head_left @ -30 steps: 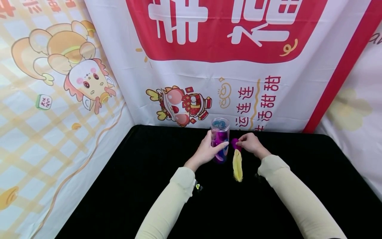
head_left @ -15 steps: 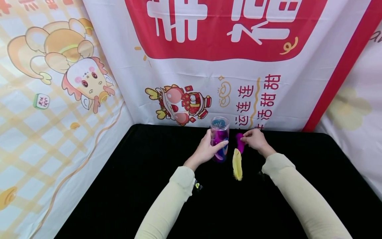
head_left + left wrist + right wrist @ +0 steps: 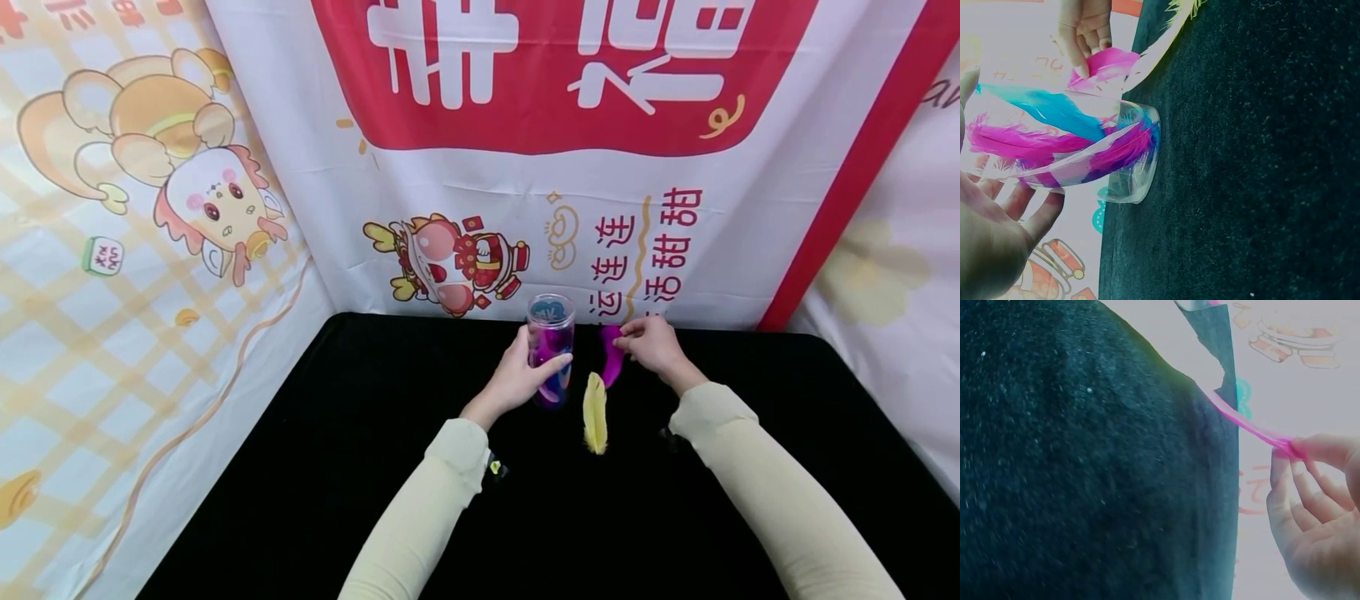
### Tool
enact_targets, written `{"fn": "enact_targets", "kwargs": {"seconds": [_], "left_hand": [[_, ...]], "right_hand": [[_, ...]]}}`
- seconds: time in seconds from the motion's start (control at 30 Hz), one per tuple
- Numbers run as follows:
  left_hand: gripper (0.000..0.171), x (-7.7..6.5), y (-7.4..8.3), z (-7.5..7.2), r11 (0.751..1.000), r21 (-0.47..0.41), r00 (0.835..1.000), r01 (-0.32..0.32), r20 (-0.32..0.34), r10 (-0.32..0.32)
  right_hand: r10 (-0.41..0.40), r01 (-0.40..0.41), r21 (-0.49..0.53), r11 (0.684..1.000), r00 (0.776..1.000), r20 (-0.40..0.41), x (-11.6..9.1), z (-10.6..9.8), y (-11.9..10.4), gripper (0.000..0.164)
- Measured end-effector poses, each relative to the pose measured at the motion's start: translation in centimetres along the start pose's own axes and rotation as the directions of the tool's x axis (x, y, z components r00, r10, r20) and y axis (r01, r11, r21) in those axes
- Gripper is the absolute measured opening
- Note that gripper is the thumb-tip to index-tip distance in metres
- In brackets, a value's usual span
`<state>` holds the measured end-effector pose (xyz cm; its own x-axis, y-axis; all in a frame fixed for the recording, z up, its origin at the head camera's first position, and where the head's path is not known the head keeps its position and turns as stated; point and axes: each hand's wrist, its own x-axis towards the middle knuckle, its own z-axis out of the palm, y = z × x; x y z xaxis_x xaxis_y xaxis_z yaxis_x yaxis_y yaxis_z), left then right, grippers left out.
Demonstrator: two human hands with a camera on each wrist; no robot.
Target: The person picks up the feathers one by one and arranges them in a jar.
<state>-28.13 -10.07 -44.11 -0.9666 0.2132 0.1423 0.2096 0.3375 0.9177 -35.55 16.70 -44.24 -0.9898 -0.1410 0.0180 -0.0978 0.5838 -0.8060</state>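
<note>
My left hand [image 3: 520,371] grips a clear plastic jar [image 3: 552,312] from its left side, fingers wrapped round it. Blue and purple feathers [image 3: 1029,144] fill the jar, seen through its wall in the left wrist view. To the right, my right hand [image 3: 654,344] pinches a magenta feather [image 3: 612,357] between thumb and fingertips near its upper end. That feather hangs down toward a yellow feather [image 3: 595,414], which lies on the black table just in front. In the right wrist view the magenta feather [image 3: 1241,422] shows edge-on, its far end near the washed-out pale feather [image 3: 1166,337].
A black cloth-covered table [image 3: 375,517] spreads under both hands. Behind its far edge hangs a white and red printed curtain [image 3: 450,187], close to the jar and right hand. Another printed cloth [image 3: 172,350] borders the left side.
The right hand has moved right and slightly away, carrying the magenta feather up off the yellow one. The left hand and jar have hardly moved, and the yellow feather stays put.
</note>
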Motion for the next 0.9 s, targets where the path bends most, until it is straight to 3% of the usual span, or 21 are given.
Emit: {"fn": "enact_targets", "kwargs": {"seconds": [0.53, 0.9], "left_hand": [[0.073, -0.1, 0.0, 0.0, 1.000, -0.017, 1.000, -0.002, 0.009, 0.002], [0.072, -0.1, 0.2, 0.0, 1.000, -0.011, 1.000, 0.000, 0.010, 0.000]], "right_hand": [[-0.107, 0.106, -0.021, 0.994, 0.993, -0.040, -0.9, -2.6, -1.9, 0.018], [-0.126, 0.126, -0.013, 0.992, 0.992, -0.027, -1.9, -3.9, -3.8, 0.022]]}}
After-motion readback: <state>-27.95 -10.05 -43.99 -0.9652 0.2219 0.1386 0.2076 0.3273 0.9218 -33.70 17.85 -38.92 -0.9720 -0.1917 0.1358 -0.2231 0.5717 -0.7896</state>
